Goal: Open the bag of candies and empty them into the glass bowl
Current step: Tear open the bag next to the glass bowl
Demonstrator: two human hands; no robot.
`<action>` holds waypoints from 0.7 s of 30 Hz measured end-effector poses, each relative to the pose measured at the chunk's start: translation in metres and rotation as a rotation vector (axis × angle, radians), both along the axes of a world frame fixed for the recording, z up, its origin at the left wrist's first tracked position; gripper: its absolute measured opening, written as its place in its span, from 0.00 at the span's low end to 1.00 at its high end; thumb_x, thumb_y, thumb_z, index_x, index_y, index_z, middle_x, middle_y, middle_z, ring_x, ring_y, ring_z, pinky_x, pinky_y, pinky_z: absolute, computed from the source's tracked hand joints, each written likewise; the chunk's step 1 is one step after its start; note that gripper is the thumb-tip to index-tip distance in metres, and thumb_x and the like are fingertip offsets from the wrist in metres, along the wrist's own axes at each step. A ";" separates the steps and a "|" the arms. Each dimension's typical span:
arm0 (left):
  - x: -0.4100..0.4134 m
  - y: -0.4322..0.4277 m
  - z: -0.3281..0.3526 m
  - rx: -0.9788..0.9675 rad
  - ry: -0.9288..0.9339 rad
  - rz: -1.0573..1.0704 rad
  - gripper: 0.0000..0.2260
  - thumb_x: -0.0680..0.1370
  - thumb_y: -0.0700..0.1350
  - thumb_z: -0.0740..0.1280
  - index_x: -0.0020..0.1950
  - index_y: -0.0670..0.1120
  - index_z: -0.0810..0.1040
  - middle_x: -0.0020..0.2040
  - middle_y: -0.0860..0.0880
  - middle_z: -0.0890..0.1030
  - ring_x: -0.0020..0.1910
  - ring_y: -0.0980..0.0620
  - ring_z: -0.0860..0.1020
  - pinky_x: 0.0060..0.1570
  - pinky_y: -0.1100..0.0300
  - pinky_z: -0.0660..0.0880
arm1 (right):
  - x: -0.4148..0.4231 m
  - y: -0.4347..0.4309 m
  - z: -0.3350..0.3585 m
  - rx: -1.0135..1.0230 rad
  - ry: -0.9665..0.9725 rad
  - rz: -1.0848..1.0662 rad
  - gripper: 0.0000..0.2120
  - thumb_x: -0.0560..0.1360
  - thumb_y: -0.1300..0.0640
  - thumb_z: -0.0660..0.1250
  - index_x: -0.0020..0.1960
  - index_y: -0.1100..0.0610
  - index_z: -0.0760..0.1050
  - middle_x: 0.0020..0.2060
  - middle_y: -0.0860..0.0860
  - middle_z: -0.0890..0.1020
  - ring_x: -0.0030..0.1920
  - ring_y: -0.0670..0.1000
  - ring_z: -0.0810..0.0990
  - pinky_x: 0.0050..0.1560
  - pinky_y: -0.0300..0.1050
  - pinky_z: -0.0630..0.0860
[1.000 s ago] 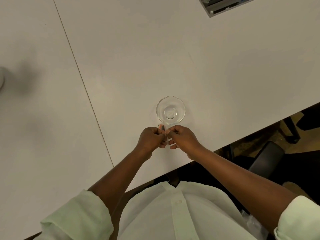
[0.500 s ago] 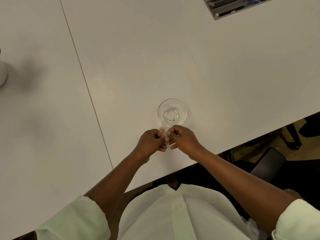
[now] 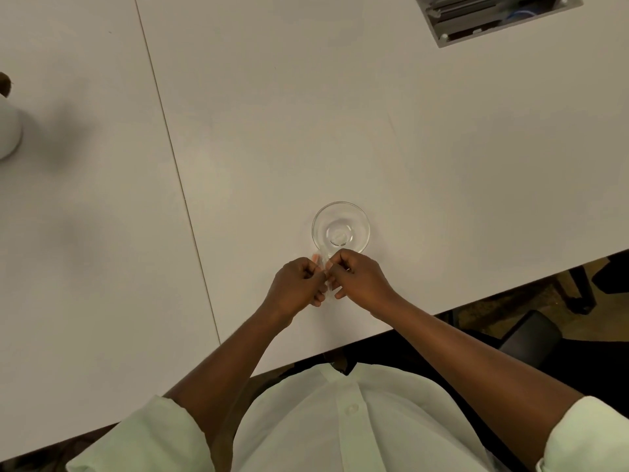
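A small clear glass bowl stands on the white table with nothing visible inside it. Just in front of it, my left hand and my right hand meet, both pinching a small clear bag of candies. Only a thin strip of the bag shows between my fingertips, with a pinkish bit at its top left. The rest of the bag is hidden by my fingers. Both hands hover close to the bowl's near rim.
The white table has a seam running down its left part. A white rounded object stands at the far left edge. A grey cable box is recessed at the top right. Dark chairs sit below the table's edge.
My hands stay pinched together on the bag in front of the bowl. The view has shifted slightly, so the bowl and hands sit a little lower in the frame.
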State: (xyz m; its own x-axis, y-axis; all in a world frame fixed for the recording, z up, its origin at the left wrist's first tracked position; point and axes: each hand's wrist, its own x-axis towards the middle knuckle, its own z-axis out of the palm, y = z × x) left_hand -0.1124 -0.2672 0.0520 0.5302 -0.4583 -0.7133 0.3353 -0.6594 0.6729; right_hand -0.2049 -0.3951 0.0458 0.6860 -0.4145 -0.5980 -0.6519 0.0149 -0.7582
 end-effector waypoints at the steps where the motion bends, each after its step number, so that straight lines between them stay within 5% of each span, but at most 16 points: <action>1: 0.000 0.000 0.001 0.014 -0.070 -0.061 0.10 0.78 0.49 0.69 0.46 0.43 0.79 0.36 0.46 0.86 0.33 0.53 0.84 0.35 0.62 0.81 | 0.001 -0.002 0.001 -0.029 0.000 0.037 0.07 0.79 0.58 0.64 0.45 0.58 0.79 0.39 0.54 0.86 0.39 0.52 0.86 0.40 0.50 0.86; 4: 0.000 0.000 0.002 -0.009 -0.220 -0.236 0.09 0.81 0.47 0.64 0.46 0.44 0.78 0.36 0.50 0.83 0.34 0.55 0.81 0.37 0.61 0.78 | 0.002 -0.008 0.005 -0.150 -0.029 0.181 0.07 0.80 0.59 0.63 0.46 0.58 0.78 0.38 0.54 0.86 0.39 0.54 0.86 0.43 0.55 0.84; 9: 0.003 -0.001 0.004 -0.108 -0.216 -0.273 0.11 0.83 0.42 0.59 0.42 0.48 0.76 0.36 0.52 0.80 0.37 0.55 0.77 0.42 0.60 0.76 | 0.005 -0.019 0.006 -0.252 -0.090 0.425 0.12 0.84 0.54 0.58 0.46 0.59 0.73 0.36 0.52 0.83 0.38 0.56 0.83 0.44 0.58 0.81; 12: 0.007 -0.002 0.004 -0.126 -0.154 -0.237 0.12 0.83 0.45 0.59 0.41 0.48 0.76 0.34 0.54 0.79 0.34 0.58 0.76 0.37 0.65 0.73 | 0.009 -0.024 0.005 -0.179 -0.108 0.428 0.14 0.85 0.54 0.57 0.45 0.60 0.72 0.34 0.53 0.81 0.36 0.56 0.82 0.43 0.58 0.81; 17: 0.004 -0.007 0.004 -0.178 -0.048 -0.050 0.15 0.82 0.51 0.59 0.42 0.44 0.79 0.35 0.49 0.83 0.35 0.53 0.79 0.35 0.58 0.77 | 0.016 -0.024 0.002 -0.157 -0.147 0.365 0.16 0.85 0.54 0.58 0.42 0.61 0.72 0.31 0.52 0.82 0.33 0.50 0.83 0.39 0.49 0.80; 21: -0.005 -0.015 0.006 -0.196 -0.041 0.113 0.16 0.79 0.50 0.60 0.32 0.53 0.76 0.30 0.51 0.82 0.29 0.56 0.78 0.31 0.64 0.74 | 0.019 -0.018 -0.004 -0.118 -0.154 0.276 0.16 0.84 0.54 0.59 0.41 0.61 0.72 0.29 0.48 0.81 0.31 0.45 0.81 0.39 0.50 0.81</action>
State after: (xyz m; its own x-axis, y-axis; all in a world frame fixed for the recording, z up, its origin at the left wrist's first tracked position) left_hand -0.1177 -0.2825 0.0579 0.6130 -0.5218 -0.5932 0.3690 -0.4748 0.7990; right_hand -0.1859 -0.4131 0.0421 0.8605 -0.2608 -0.4376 -0.4968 -0.2396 -0.8342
